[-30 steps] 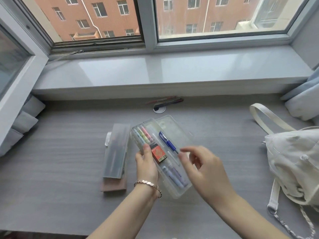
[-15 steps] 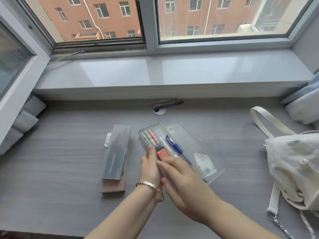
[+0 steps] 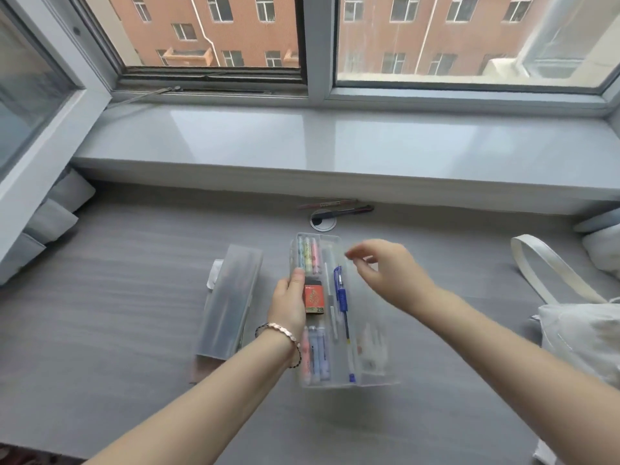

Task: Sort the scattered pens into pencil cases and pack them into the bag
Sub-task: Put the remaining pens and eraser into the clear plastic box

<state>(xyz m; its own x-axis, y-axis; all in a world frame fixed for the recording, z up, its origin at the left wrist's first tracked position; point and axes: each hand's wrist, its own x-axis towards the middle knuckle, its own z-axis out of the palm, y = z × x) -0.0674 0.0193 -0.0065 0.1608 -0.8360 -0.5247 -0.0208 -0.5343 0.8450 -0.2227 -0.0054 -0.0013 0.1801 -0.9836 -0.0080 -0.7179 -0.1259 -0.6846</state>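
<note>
- The right hand (image 3: 391, 275) has lifted off the clear pencil case (image 3: 335, 310), now hovering open near its far end.
- That case has swung straight, long side pointing toward the window.
- Its lid now lies flatter.

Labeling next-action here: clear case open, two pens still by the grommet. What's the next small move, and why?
Probably reach the right hand, empty and raised over the open clear case, toward the loose pens by the desk grommet. The left hand grips the case's edge.

Grey desk (image 3: 100, 330) — frosted case (image 3: 231, 303), clear case (image 3: 372, 357), bag (image 3: 583, 333), perhaps two pens (image 3: 335, 208).
</note>
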